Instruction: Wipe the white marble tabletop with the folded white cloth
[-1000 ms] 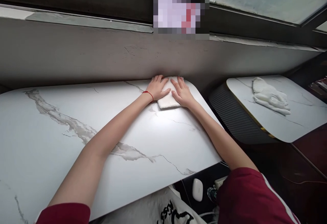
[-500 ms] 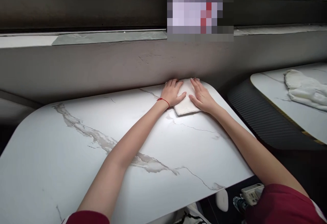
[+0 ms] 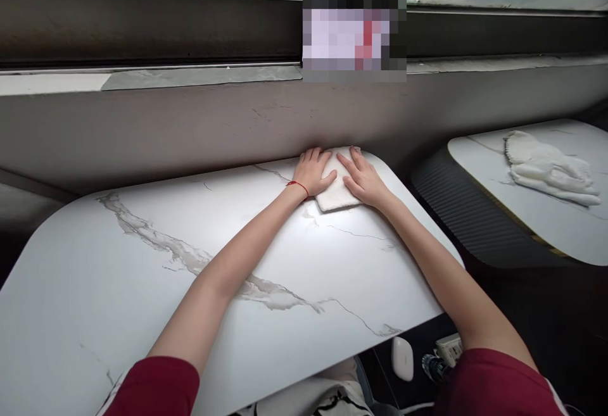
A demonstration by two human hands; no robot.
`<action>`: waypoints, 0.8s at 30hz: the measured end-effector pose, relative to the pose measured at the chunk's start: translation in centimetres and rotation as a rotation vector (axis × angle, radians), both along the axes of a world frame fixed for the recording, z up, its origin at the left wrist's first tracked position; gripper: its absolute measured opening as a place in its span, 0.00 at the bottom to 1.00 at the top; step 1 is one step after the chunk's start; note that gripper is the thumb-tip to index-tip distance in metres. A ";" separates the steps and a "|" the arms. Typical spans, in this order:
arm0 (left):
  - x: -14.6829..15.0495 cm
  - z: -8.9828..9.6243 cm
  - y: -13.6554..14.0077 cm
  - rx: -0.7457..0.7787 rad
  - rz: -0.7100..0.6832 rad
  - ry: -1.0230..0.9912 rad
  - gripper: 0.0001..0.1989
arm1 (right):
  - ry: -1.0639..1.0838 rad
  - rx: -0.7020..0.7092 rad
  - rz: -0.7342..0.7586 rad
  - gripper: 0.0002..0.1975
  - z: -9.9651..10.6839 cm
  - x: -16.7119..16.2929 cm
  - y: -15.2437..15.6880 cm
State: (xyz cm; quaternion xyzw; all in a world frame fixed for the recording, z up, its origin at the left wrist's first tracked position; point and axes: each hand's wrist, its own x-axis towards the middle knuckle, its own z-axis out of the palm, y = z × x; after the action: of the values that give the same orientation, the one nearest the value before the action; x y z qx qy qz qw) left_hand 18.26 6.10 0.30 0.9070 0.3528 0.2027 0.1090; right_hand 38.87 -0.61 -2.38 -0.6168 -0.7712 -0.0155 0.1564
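A folded white cloth (image 3: 338, 195) lies flat at the far right corner of the white marble-patterned table (image 3: 156, 315), close to the wall. On its left edge rests my left hand (image 3: 311, 172), palm down with fingers stretched and a red string round the wrist. My right hand (image 3: 363, 178) lies on the cloth's right side, fingers spread. Both hands press on the cloth from above, and neither is wrapped round it. The palms' undersides are hidden.
To the right, a second marble-patterned table (image 3: 560, 239) carries a crumpled white cloth (image 3: 551, 169). Behind the tables run a wall (image 3: 199, 128) and a window ledge. Below the near edge are a white rounded case (image 3: 403, 359), a bottle (image 3: 433, 367) and a power strip (image 3: 449, 347).
The camera view has shifted, showing more of the second table and the window. Both hands stay on the folded cloth at the same corner; my right hand's fingers are spread wider.
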 end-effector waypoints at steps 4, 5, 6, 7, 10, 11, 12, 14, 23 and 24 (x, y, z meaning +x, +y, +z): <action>0.0 0.2 -0.2 0.013 -0.013 0.031 0.28 | -0.007 -0.012 -0.025 0.33 0.3 -0.3 -0.1; 0.1 0.2 -0.2 0.019 -0.010 0.032 0.28 | -0.007 -0.011 -0.030 0.33 0.4 -0.4 -0.1; 0.1 0.2 -0.3 0.026 -0.004 0.029 0.29 | -0.009 -0.008 -0.033 0.33 0.5 -0.5 -0.2; 0.2 0.1 -0.3 0.032 0.006 0.024 0.28 | -0.011 -0.005 -0.034 0.33 0.5 -0.5 -0.3; 0.4 -0.1 -0.3 0.037 0.025 0.013 0.28 | -0.014 0.005 -0.041 0.33 0.4 -0.5 -0.4; 0.4 -0.2 -0.3 0.037 0.025 0.010 0.28 | -0.015 0.010 -0.046 0.33 0.2 -0.4 -0.4; 0.5 -0.3 -0.3 0.039 0.025 0.007 0.28 | -0.020 0.015 -0.049 0.33 0.1 -0.4 -0.4; 0.5 -0.4 -0.4 0.048 0.028 0.007 0.28 | -0.043 0.018 -0.046 0.33 -0.1 -0.3 -0.2; 0.8 -0.4 -5.3 0.080 0.115 0.098 0.35 | 0.032 0.032 0.122 0.32 0.2 0.7 -2.9; 1.0 -0.4 -6.4 0.084 0.109 0.113 0.36 | 0.038 0.030 0.144 0.32 0.2 1.1 -4.0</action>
State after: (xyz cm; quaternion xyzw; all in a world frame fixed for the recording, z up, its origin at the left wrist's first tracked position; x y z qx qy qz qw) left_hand 19.29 -0.31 -0.11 0.9001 0.3986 0.1713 0.0393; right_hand 39.98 -4.64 -2.18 -0.5575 -0.8103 -0.0041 0.1807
